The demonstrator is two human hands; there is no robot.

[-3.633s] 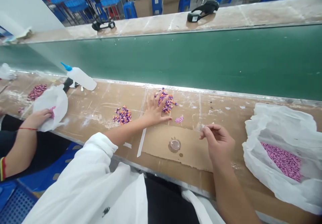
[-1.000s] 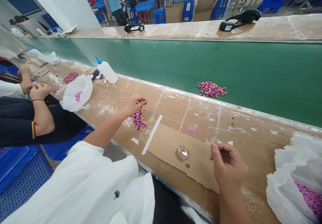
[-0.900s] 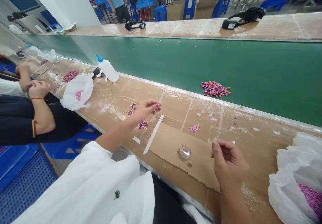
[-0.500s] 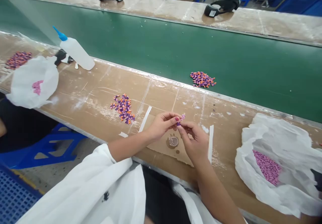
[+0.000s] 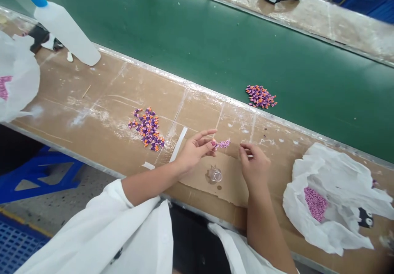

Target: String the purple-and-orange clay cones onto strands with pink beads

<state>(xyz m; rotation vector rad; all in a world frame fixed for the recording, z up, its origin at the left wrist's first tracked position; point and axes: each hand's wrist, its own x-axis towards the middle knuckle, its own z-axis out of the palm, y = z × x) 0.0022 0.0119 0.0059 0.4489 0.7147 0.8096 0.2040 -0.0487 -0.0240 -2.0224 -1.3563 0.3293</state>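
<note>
My left hand (image 5: 197, 151) pinches a small purple and orange piece between thumb and forefinger, mostly hidden by the fingers. Just right of its fingertips lies a little heap of pink pieces (image 5: 224, 143). Farther right, my right hand (image 5: 255, 161) has thumb and forefinger pressed together; I cannot make out whether anything tiny is between them. Between my two hands, a small clear cup (image 5: 214, 174) stands on a cardboard sheet (image 5: 229, 188). Left of my left hand lies a loose pile of purple and orange pieces (image 5: 149, 128).
Another purple and orange pile (image 5: 261, 97) sits on the green surface (image 5: 191, 40) ahead. A white bag (image 5: 303, 167) with pink pieces is at right, another white bag (image 5: 23, 73) at far left. A white squeeze bottle (image 5: 66, 32) leans at upper left.
My right hand has moved away to the right from my left hand, which keeps its pinch. The view has shifted closer and downward, bringing the cup between my hands into fuller sight.
</note>
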